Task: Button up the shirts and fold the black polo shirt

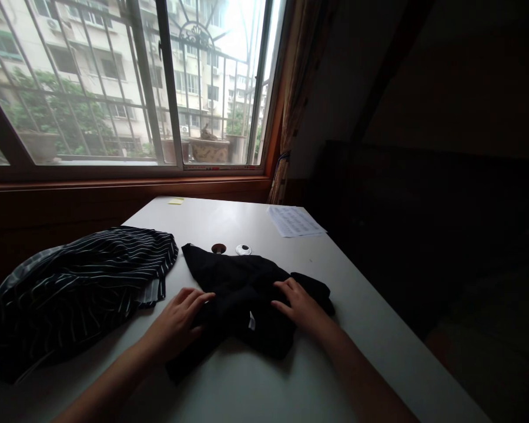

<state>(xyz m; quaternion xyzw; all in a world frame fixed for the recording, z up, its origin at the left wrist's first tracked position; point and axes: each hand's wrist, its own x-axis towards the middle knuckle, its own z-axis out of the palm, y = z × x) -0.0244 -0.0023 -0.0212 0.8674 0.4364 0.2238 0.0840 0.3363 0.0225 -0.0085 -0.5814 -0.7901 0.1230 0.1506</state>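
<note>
A crumpled black garment [247,294] lies on the white table in front of me, with a small white tag [251,321] showing near its lower middle. My left hand [180,320] rests on the garment's left side, its index finger stretched out and apart from the thumb. On the right side, my right hand [302,305] touches the cloth with fingers and thumb spread. One part of the black fabric sticks out beyond the right hand, and another runs down below the left. Left of it lies a heaped black garment with white stripes [101,276].
The white table [357,329] has a round cable hole [218,248] and a loose white round cover [243,249] behind the garment. Printed papers [295,221] lie at the far right edge, a yellow note [176,201] at the far left. A barred window [171,88] stands behind.
</note>
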